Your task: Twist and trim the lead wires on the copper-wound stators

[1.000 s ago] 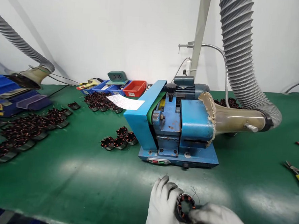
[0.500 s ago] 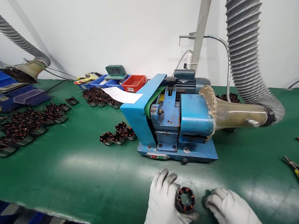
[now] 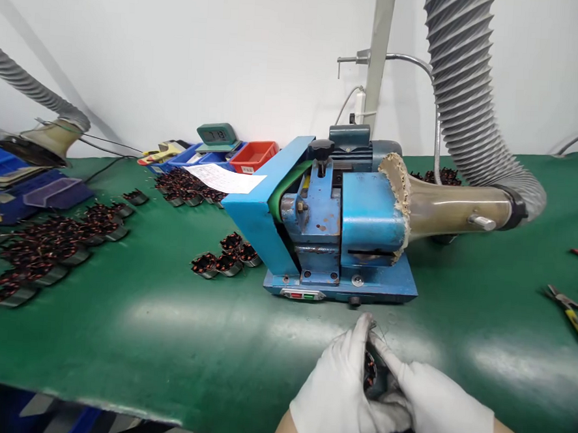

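Low in front of the blue machine, my left hand (image 3: 340, 386) in a white glove is closed round the left side of a motor stator (image 3: 369, 370). My right hand (image 3: 437, 399), gloved too, curls in from the right with its fingers against the same stator. The fingertips of both hands meet at its top, where thin wires stick up. Most of the ring is hidden by the gloves; a dark strip with copper windings shows between them.
A blue belt-grinding machine (image 3: 367, 211) with an extraction hose (image 3: 461, 77) stands just beyond my hands. Several stators (image 3: 47, 247) lie at left, a small group (image 3: 227, 258) beside the machine. Pliers (image 3: 570, 305) lie at right; a red bin (image 3: 254, 155) stands behind.
My right hand has come left onto the stator and both hands now enclose it. The left hand has shifted slightly right and turned, so the ring's open face is mostly hidden.
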`<state>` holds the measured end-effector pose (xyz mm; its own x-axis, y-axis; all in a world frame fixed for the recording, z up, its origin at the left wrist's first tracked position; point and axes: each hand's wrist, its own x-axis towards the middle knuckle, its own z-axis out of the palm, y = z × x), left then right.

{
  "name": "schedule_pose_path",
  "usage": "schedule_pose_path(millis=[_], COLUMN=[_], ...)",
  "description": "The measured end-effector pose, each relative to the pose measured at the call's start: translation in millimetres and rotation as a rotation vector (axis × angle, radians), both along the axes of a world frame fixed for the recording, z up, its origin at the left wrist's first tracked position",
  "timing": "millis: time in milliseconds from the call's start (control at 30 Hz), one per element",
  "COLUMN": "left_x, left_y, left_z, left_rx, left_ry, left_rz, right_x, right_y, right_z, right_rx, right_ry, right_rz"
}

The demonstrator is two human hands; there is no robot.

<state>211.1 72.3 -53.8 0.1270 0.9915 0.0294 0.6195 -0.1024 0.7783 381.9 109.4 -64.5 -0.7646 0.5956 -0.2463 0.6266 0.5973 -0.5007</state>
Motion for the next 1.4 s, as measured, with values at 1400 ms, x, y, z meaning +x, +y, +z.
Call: schedule_pose_path(millis=[1400], left_x=[11], left_y=[-2], left_z=[10.1], left_rx=[0.161], left_ry=[0.194], left_rz=[-0.179], right_x=[-3], right_y=[-25], right_z=[5.3], right_rx=[0.61], right_ry=[0.325], right_rz=[-0.358])
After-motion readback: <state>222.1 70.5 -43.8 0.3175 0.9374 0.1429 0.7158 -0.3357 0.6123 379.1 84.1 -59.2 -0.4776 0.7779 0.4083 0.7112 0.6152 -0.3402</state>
